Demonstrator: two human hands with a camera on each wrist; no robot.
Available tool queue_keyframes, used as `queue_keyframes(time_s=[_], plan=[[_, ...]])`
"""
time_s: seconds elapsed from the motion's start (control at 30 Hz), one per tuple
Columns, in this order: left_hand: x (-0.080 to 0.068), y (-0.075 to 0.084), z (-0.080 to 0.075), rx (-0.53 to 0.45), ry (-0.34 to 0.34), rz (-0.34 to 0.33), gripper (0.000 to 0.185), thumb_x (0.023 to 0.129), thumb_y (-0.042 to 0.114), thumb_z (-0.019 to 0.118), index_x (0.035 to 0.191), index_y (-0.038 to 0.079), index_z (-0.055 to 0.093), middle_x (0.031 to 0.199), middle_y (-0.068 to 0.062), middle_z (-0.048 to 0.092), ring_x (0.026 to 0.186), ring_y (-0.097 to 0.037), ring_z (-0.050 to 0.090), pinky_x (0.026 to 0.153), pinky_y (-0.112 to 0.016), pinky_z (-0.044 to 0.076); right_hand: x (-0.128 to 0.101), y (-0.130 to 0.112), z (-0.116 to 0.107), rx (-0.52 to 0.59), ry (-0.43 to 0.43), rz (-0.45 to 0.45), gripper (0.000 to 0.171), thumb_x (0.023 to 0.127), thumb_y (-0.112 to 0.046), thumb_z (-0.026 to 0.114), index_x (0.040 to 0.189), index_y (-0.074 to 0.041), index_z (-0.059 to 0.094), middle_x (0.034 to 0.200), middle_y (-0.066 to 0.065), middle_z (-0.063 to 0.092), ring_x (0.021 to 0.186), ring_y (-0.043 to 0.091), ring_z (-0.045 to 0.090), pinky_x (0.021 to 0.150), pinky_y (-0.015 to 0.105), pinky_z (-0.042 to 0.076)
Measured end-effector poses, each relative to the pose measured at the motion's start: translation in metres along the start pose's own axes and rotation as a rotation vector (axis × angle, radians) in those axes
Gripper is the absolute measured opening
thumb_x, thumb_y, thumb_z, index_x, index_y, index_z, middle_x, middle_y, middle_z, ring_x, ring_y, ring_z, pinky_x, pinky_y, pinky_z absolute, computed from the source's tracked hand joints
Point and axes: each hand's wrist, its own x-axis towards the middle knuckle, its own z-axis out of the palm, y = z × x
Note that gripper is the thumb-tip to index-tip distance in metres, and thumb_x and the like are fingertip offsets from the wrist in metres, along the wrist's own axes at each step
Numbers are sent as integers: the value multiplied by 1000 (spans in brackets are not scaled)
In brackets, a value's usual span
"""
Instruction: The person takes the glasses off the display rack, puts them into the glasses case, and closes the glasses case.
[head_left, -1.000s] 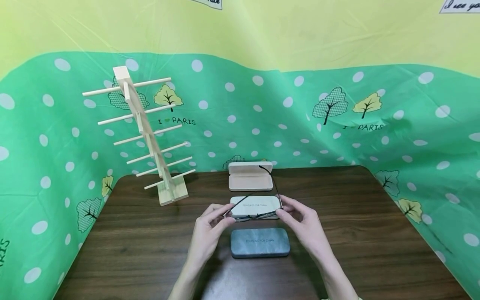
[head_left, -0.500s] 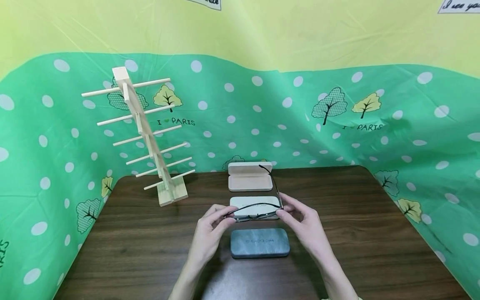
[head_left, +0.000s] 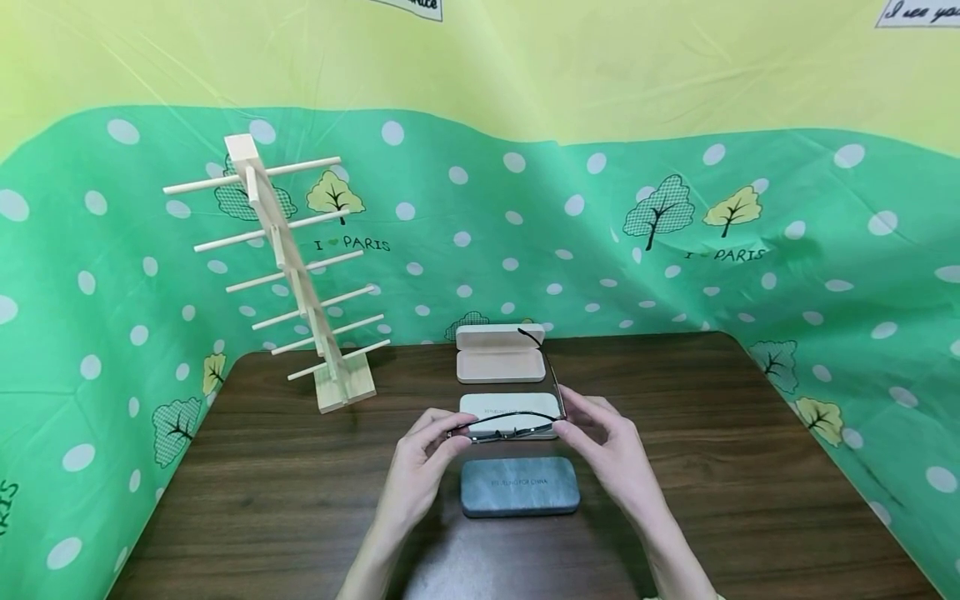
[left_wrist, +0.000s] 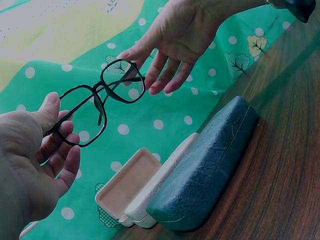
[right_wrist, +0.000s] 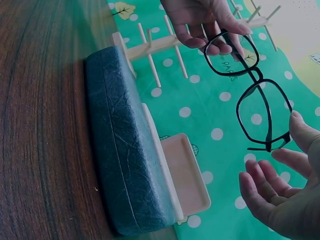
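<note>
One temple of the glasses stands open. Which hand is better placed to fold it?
Probably the right hand: the open temple hinges at its fingertips, while the left hand pinches the glasses at the far end.

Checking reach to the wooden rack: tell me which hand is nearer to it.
Left. The left hand is on the rack's side of the table, pinching the glasses. The right hand holds their other end, farther from the rack.
</note>
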Motion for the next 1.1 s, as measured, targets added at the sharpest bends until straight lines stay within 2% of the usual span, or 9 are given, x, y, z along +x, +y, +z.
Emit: queue_keyframes(time_s=[0.1,0.23,0.33,0.47,0.67,0.9,1.1], plan=[[0,-1,0,2,-3,1,22,97,11,68,118,13,76,114,-15,69,99,-9,66,85,-17,53,0,1,0,29,-6,1,48,96,-19,74,142,-14,63,123,9,69,107,3,65,90,15,54],[0,-1,-1,8,-5,-1,21,97,15,69,117,13,76,113,-8,69,99,-8,66,85,-17,53,0,2,1,74,-15,-6,48,96,-17,73,143,-12,62,129,14,67,110,1,66,90,14,55],[0,-1,-1,6,-6,-1,21,97,13,69,117,13,76,113,-12,69,99,-7,65,85,-17,53,0,3,1,94,-28,-18,46,98,-16,72,142,-12,62,132,16,65,110,-4,65,90,15,55],[0,-1,-1,1,-4,-1,23,97,6,67,117,12,76,114,-18,69,99,-11,66,86,-17,54,0,4,1,93,-42,-42,44,99,-16,70,142,-12,63,132,14,65,110,-6,64,90,15,56],[0,-1,-1,-3,-5,-5,22,98,6,66,118,12,76,114,-16,69,100,-9,67,87,-18,55,0,3,1,100,-57,-57,40,99,-14,69,138,-9,65,131,15,65,110,-6,63,88,16,56],[1,-1,-2,-14,1,-13,22,98,4,67,116,11,76,113,-11,70,99,-8,68,87,-19,56,1,3,0,108,-62,-59,35,98,-13,70,133,-8,69,129,14,67,112,2,66,88,16,56],[0,-1,-2,-4,15,-5,23,96,3,68,115,11,77,111,-11,71,97,-3,64,82,-17,53,1,4,0,107,-59,-86,28,98,-12,70,125,-7,73,128,13,68,115,-5,62,90,15,55]])
